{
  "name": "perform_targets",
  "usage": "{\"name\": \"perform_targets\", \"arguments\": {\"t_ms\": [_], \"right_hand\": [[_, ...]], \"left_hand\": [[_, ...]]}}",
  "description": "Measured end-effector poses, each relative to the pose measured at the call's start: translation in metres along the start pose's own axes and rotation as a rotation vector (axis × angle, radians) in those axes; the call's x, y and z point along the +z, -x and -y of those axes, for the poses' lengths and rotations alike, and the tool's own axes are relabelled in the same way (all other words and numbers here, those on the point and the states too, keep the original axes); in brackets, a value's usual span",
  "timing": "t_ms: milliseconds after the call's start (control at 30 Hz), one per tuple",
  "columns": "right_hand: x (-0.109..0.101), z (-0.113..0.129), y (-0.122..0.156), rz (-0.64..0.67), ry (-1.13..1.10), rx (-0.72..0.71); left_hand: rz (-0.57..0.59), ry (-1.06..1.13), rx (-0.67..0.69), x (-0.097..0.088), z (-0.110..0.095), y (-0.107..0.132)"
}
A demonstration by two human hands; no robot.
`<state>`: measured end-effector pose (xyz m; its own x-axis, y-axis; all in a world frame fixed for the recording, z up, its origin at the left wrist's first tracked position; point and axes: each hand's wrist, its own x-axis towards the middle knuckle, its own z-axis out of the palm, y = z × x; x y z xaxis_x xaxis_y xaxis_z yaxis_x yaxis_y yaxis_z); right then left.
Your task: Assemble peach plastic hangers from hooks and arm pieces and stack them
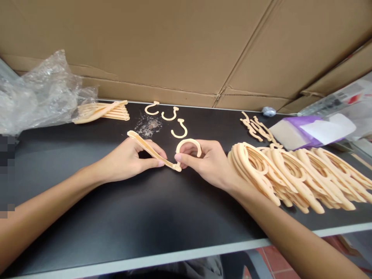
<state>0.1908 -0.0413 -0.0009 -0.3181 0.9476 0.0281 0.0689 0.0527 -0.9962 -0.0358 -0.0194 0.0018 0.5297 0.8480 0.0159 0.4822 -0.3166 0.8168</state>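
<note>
Above the middle of the black table, my left hand (130,157) pinches a cream plastic hanger arm (148,148), held at a slant. My right hand (203,161) grips a cream hanger hook (188,142) between thumb and fingers, its curve upward. The hook's lower end meets the arm's lower right end; whether the two are locked together I cannot tell. Just beyond my hands lie three loose hooks, the nearest hook (180,130) close to my right hand. To the right of my right forearm is a heap of cream hangers (290,174).
Clear plastic wrap (43,93) covers part of a stack of hanger arms (107,110) at back left. Small wavy cream pieces (255,126) and a purple-and-white packet (314,130) lie at back right. Whitish crumbs (149,126) dot the table (130,224). Cardboard (145,46) stands behind.
</note>
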Motion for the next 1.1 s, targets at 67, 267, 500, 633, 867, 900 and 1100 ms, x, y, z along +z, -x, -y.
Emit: {"name": "perform_targets", "arguments": {"t_ms": [67,267,500,633,867,900,1100], "right_hand": [[0.001,0.000,-0.001,0.005,-0.005,0.006],[0.001,-0.001,-0.003,0.045,-0.017,0.012],[-0.001,0.000,-0.007,0.121,-0.028,0.019],[-0.002,0.001,-0.009,0.158,-0.044,0.030],[-0.004,-0.002,-0.008,0.199,0.035,-0.005],[-0.004,-0.002,-0.007,0.199,0.055,-0.018],[-0.003,-0.004,-0.005,0.199,0.146,-0.088]], "left_hand": [[0.018,0.010,-0.015,-0.002,0.000,0.000],[0.122,-0.011,-0.040,-0.007,-0.001,-0.001],[0.166,0.004,-0.013,-0.011,0.004,-0.001],[0.201,-0.014,0.006,-0.013,0.005,-0.003],[0.236,-0.005,-0.011,-0.016,0.007,-0.007],[0.245,0.001,-0.014,-0.016,0.006,-0.007],[0.248,-0.001,-0.043,-0.018,0.001,-0.006]]}}
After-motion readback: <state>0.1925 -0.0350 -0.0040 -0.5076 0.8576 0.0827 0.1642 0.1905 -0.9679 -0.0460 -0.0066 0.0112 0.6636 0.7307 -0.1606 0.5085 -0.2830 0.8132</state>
